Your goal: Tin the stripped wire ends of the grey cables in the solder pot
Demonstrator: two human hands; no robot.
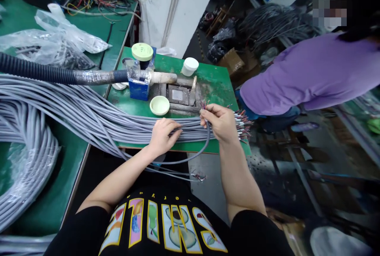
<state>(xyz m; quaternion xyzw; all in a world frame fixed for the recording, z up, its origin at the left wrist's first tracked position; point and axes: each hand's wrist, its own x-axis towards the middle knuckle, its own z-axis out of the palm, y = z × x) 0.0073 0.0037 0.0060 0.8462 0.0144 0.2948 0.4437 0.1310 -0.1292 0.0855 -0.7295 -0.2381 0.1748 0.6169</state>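
Observation:
A thick bundle of grey cables (89, 117) runs from the left across a small green table (213, 78). Its stripped, coloured wire ends (243, 125) stick out past the right edge. My left hand (162, 135) rests on top of the bundle, fingers curled around the cables. My right hand (221, 123) pinches the end of one grey cable (190, 157), holding its coloured wire tips up near a metal solder pot (179, 95). That cable loops down below the table edge.
A corrugated hose (44, 72) leads to a blue block (139, 88) beside the pot. Round lids (159, 105), a white jar (190, 66) and a green-capped jar (142, 52) stand nearby. Coiled cables (23, 169) lie left. A person in a purple shirt (314, 74) bends at right.

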